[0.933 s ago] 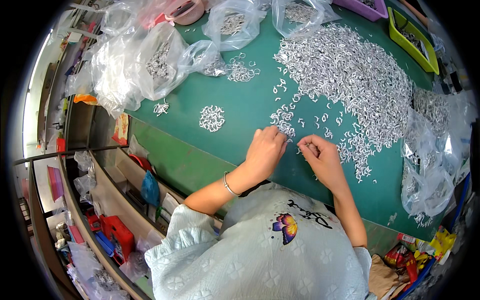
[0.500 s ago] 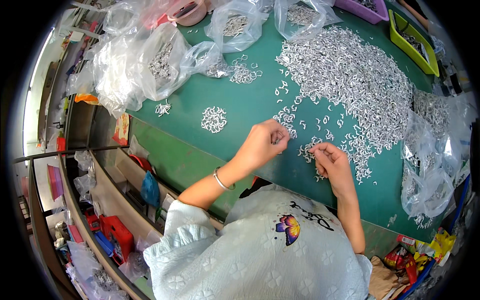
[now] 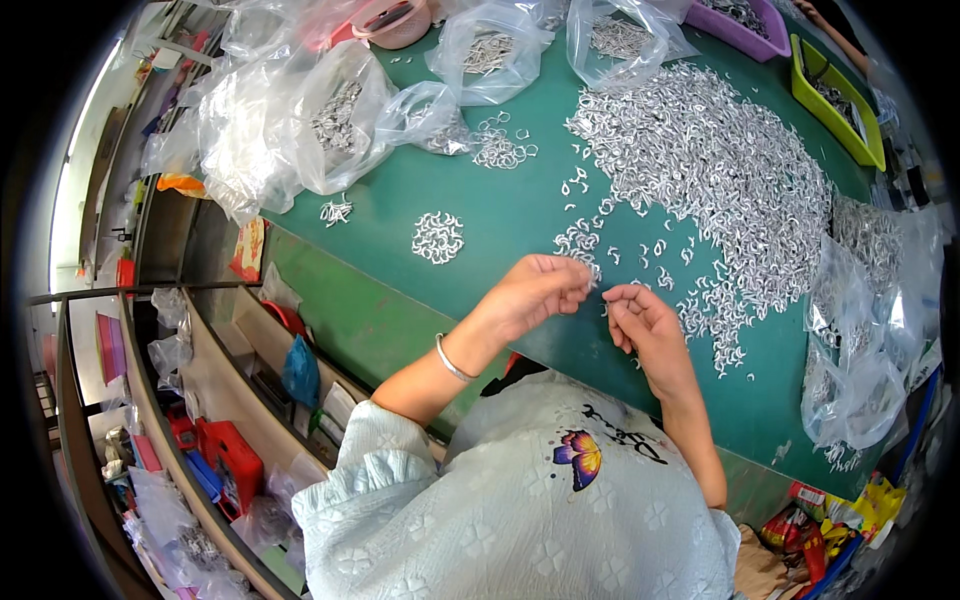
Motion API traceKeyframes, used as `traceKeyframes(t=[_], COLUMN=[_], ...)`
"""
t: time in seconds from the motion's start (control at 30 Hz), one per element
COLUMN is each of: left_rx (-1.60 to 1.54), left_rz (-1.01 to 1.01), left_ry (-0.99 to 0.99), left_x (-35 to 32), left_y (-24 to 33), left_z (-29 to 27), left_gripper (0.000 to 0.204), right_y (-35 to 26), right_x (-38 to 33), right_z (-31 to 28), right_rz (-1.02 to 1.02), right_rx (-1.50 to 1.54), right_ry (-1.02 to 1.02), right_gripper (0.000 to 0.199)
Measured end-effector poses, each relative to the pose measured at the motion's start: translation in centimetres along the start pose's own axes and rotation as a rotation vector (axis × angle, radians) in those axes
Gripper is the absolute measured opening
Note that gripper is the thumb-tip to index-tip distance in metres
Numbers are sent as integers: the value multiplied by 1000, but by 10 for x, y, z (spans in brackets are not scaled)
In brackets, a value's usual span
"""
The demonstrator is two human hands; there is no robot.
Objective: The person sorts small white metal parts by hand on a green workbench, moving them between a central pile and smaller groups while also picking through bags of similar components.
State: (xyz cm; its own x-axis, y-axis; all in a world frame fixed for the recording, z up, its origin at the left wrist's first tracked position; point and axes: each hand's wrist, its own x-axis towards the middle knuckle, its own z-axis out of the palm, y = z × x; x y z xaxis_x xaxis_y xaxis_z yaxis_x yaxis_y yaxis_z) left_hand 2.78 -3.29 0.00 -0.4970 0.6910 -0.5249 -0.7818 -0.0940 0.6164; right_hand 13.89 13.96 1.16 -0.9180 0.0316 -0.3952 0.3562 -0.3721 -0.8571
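My left hand (image 3: 545,293) is closed in a pinch above the green table, close to a small cluster of silvery curved metal pieces (image 3: 577,240). Whatever its fingertips hold is too small to make out. My right hand (image 3: 648,330) hovers just to the right, fingers curled inward and thumb bent against them; its contents, if any, are hidden. A few pieces lie partly covered beneath it. Beyond both hands spreads a large heap of the same small metal pieces (image 3: 720,160). A separate round pile (image 3: 438,238) sits to the left of my left hand.
Clear plastic bags of metal parts (image 3: 338,120) line the table's far left side, with loose rings (image 3: 503,148) beside them. Purple (image 3: 740,30) and lime-green bins (image 3: 838,105) stand at far right. Another bag (image 3: 850,340) lies right. Shelving (image 3: 215,390) runs along the left.
My right hand has shifted left, closer to my left hand and over the small cluster there. My left hand has turned, its fingers now pointing more to the right. The whole view has shifted slightly.
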Motion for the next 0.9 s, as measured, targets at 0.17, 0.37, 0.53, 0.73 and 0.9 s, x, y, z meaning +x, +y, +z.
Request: traceKeyframes(t=[0.17, 0.37, 0.53, 0.73, 0.9], left_rx=[527, 964, 1211, 1147, 1001], left_rz=[167, 289, 578, 563, 532], left_ry=[-48, 127, 104, -21, -138], left_x=[-8, -15, -14, -19, -25], left_y=[-8, -4, -6, 4, 8], left_z=[15, 32, 40, 49, 54], left_gripper=[7, 9, 10, 8, 10], right_y=[3, 8, 10, 0, -9], right_x=[4, 8, 6, -4, -14], right_z=[3, 7, -8, -17, -28], right_rz=[-116, -323, -181, 59, 246], right_rx=[-131, -538, -527, -41, 340], right_ry=[22, 120, 2, -160, -315], right_gripper=[14, 14, 15, 21, 23])
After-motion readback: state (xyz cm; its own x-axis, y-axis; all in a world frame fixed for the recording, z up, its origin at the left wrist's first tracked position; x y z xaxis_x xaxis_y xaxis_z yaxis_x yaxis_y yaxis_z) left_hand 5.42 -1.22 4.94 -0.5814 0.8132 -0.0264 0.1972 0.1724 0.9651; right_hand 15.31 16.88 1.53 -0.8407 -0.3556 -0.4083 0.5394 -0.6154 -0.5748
